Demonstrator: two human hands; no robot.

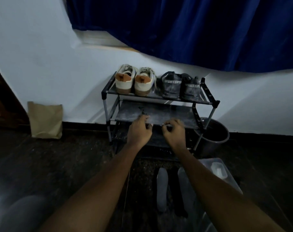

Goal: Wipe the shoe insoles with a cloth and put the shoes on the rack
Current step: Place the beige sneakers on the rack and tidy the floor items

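Rack top: two white shoes, two black shoes.

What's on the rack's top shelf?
On the rack top shelf: white sneakers left, black shoes right, heels outward. Their toes are hidden.

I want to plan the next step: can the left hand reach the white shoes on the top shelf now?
Probably yes. The left hand is empty at the middle shelf, and the white shoes sit just above it with nothing between.
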